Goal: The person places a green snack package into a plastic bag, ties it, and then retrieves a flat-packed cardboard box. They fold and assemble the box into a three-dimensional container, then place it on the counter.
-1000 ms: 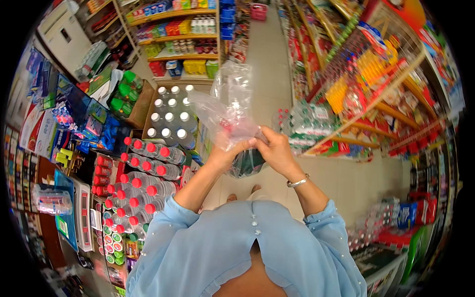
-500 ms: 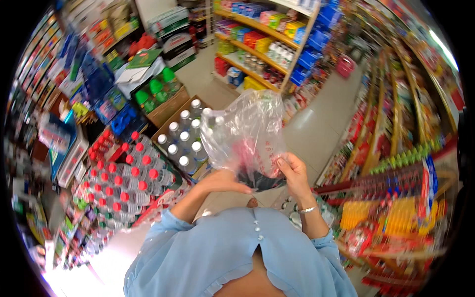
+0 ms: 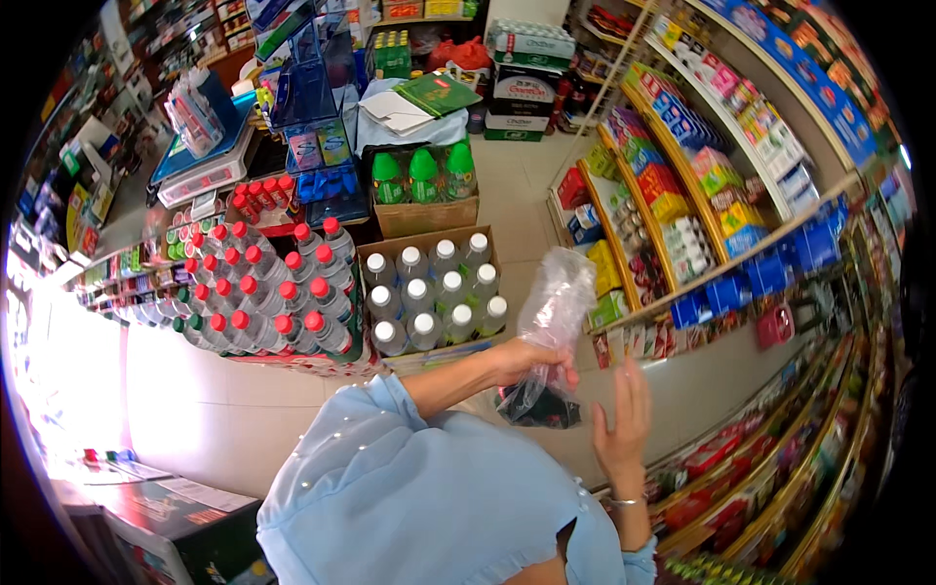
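My left hand (image 3: 526,362) is closed around the gathered middle of a clear plastic bag (image 3: 560,292). The bag's upper part sticks up crumpled above my fist, and its lower part hangs below. Something dark (image 3: 538,408) shows at that lower end; I cannot tell what it is. Just to the right, my right hand (image 3: 621,421) is raised with its fingers stretched out and nothing in it. It is apart from the bag and wears a silver bracelet at the wrist.
Left of the bag stands a carton of white-capped bottles (image 3: 417,290), beside packs of red-capped bottles (image 3: 255,278). Behind are green-capped bottles (image 3: 422,175) in a box. Shelves of packaged goods (image 3: 673,195) rise at the right, with a pink basket (image 3: 776,326) on the floor.
My right hand has let go of the bag and opened. The bag, spread between both hands before, is now bunched in my left fist. The view has turned toward the left.
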### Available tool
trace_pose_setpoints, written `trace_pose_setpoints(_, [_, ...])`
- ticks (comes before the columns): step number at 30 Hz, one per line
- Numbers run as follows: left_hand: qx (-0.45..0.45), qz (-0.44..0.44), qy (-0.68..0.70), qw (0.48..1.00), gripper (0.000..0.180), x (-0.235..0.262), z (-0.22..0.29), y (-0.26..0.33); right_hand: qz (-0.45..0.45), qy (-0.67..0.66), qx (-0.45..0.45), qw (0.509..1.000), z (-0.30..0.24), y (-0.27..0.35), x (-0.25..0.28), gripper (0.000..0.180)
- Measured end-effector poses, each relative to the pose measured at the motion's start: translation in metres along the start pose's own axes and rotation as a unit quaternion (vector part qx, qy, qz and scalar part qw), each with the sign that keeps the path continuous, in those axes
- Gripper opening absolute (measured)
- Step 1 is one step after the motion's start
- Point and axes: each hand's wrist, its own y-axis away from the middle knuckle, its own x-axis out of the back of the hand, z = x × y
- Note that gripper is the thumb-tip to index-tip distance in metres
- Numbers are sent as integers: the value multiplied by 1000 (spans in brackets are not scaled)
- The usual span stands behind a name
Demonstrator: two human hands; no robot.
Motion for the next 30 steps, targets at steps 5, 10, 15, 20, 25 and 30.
trace_pose_setpoints(5, [64, -205, -25, 976, 9, 7, 4, -92, -111, 271, 318, 902, 80, -70, 9, 49])
trace_pose_setpoints(10, [131, -299, -41, 944, 12, 0, 46, -141, -216, 187, 397, 872, 111, -159, -3, 39])
trace_pose_setpoints(15, [36, -120, -153, 980, 21, 29, 81, -153, -150, 144, 428, 879, 172, -234, -37, 11])
trace_pose_setpoints(20, [-98, 182, -436, 876, 31, 48, 120, -150, -147, 129, 391, 899, 222, -283, -70, 6])
trace_pose_setpoints(25, [-199, 373, -400, 813, 25, 61, 139, -169, -85, 64, 390, 915, 265, -339, -110, 6])
trace_pose_setpoints(30, [-167, 513, -212, 815, 15, 92, 132, -198, -55, 21, 203, 977, 339, -386, -117, 38])
